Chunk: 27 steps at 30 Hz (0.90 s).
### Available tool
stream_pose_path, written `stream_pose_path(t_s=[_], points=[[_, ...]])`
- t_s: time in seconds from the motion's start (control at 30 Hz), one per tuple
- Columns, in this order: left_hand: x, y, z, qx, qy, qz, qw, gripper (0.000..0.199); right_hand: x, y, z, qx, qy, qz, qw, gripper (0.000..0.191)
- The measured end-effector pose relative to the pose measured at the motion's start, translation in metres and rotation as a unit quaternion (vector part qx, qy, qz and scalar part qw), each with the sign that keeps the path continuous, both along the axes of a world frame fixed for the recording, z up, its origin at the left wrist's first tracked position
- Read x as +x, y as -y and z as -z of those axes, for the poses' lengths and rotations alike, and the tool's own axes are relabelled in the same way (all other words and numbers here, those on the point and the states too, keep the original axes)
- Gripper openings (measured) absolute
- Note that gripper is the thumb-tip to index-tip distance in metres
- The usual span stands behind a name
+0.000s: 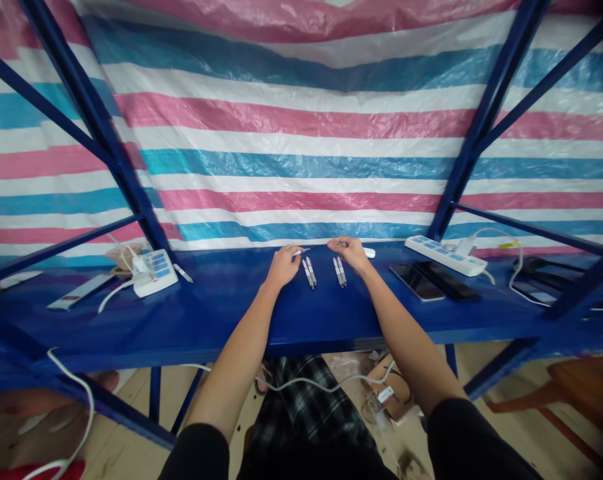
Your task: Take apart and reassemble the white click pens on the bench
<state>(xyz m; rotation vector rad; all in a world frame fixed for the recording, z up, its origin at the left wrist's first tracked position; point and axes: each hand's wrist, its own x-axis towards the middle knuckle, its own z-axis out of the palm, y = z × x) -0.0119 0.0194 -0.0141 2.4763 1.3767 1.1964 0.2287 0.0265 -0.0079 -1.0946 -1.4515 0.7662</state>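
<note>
My left hand (284,265) is closed in a pinch on a white pen (297,253), of which only the end shows past the fingers. A thin dark rod (317,247), like a pen refill, spans the gap between my hands. My right hand (350,251) pinches the rod's other end, partly hidden by the fingers. Two white pens (309,273) lie side by side by my left hand, and two more white pens (340,272) lie just below my right hand. A small white rounded object (370,253) shows beside my right wrist; its kind is unclear.
On the blue table (221,313) a power strip (156,272) stands left, near another white pen (183,273). A second power strip (446,255) and two dark phones (417,281) lie right. Blue posts flank a striped sheet (301,160). A white cable (326,385) hangs below the edge.
</note>
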Motion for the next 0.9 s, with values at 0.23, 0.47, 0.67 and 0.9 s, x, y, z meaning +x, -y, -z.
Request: stream_pose_path(t_s=[0.23, 0.47, 0.67, 0.9], points=[[0.001, -0.002, 0.002, -0.005, 0.006, 0.046, 0.999, 0.032, -0.003, 0.001, 0.001, 0.006, 0.004, -0.026, 1.000, 0.043], [0.005, -0.001, 0.003, -0.019, 0.024, 0.100, 0.995, 0.034, -0.016, 0.005, 0.004, 0.000, 0.033, -0.062, 0.998, 0.044], [0.008, 0.005, -0.001, -0.041, 0.067, 0.097, 0.992, 0.027, -0.018, 0.003, 0.007, -0.035, 0.014, -0.064, 0.997, 0.044], [0.010, 0.009, -0.003, -0.032, 0.090, 0.085, 0.992, 0.022, -0.016, 0.004, 0.009, -0.083, -0.008, -0.102, 0.991, 0.048]])
